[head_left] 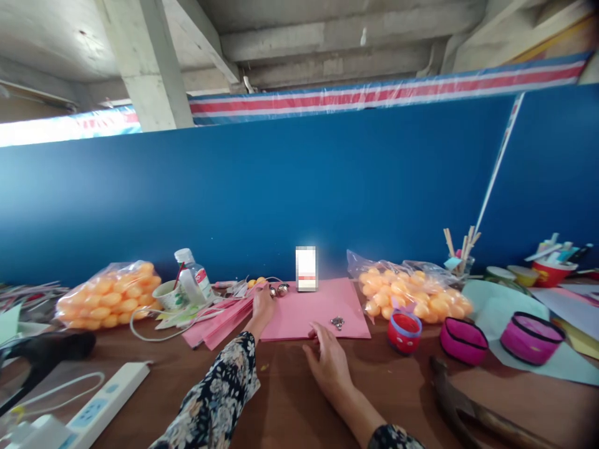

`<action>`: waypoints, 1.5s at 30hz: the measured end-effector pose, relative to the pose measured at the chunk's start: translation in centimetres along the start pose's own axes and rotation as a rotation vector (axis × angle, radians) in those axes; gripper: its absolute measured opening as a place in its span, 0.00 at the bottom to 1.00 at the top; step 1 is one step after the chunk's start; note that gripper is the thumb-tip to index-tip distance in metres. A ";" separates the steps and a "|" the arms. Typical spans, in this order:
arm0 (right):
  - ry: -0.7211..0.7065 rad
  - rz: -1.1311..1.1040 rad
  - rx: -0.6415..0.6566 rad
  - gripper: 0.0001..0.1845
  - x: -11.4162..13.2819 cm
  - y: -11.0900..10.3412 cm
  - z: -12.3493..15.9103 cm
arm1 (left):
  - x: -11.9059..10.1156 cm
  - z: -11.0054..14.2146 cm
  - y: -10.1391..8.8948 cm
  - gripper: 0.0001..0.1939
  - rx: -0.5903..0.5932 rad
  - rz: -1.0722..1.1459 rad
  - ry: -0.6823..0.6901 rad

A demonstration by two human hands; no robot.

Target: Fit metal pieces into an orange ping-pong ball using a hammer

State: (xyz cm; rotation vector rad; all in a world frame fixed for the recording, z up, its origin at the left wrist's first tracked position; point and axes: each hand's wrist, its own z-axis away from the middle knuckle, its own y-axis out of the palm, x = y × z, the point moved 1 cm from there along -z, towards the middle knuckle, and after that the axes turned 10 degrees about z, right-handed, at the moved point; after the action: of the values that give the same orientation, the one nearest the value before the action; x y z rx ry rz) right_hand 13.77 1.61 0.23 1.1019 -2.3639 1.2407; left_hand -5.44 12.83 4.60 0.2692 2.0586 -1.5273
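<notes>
My left hand [263, 304] reaches to the left edge of the pink paper sheet [309, 321]. Its fingertips are at two shiny silver balls [283, 290], perhaps touching the nearer one; the fingers are too small and partly hidden to show a grip. Under and beside that wrist lie folded pink paper strips [219, 324]. My right hand [329, 362] hovers or rests by the sheet's front edge, fingers apart and holding nothing. A small heap of silver metal pieces [337, 323] lies on the sheet to its right. Behind stands a phone-like object with a blurred bright screen [307, 268].
Bags of orange balls lie left [115, 296] and right [412, 293]. A bottle [194, 277] and a patterned cup [169, 295] stand left, above a power strip [110, 399]. At right are a red cup [405, 333], magenta containers [464, 340] and a hammer [461, 402]. A blue partition [262, 193] closes the back.
</notes>
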 end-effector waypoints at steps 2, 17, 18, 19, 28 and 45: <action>0.004 -0.006 0.012 0.23 0.2 -0.1 -0.1 | -0.2 -0.1 0.2 0.22 -0.044 -0.016 -0.019; 0.062 -0.023 0.091 0.22 0.5 -0.4 -0.2 | -1.5 -0.4 1.9 0.17 -0.185 -0.035 0.044; 0.068 -0.019 0.095 0.22 0.5 -0.4 -0.2 | -1.3 -0.7 1.9 0.16 -0.186 -0.037 0.043; 0.074 -0.016 0.097 0.22 0.5 -0.4 -0.2 | -1.2 -1.0 1.9 0.16 -0.188 -0.040 0.041; 0.087 -0.022 0.091 0.23 0.5 -0.3 -0.2 | -0.4 -2.1 2.3 0.15 -0.195 -0.046 0.045; 0.070 -0.022 0.104 0.21 0.6 -0.5 -0.3 | -1.0 -0.7 2.6 0.16 -0.206 -0.034 0.233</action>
State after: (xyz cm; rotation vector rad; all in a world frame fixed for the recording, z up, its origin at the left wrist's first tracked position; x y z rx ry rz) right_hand 13.64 1.35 1.04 1.0939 -2.2529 1.3852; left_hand -3.67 14.52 3.18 0.3480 2.3935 -1.3425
